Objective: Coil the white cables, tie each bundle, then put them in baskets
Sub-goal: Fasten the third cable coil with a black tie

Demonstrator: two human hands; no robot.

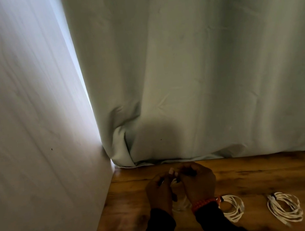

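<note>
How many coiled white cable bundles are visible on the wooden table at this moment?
3. One bundle lies beside the right wrist, one bundle lies farther right, and a third cable is partly hidden between the hands. Others may be out of view.

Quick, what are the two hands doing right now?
Left hand: fingers curled, pinching the white cable.
Right hand: fingers curled, gripping the same cable.

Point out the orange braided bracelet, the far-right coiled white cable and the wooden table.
orange braided bracelet (204,204), head view, on the band at the right wrist
far-right coiled white cable (285,207), head view, on its loops
wooden table (263,174), head view, bare top
</note>
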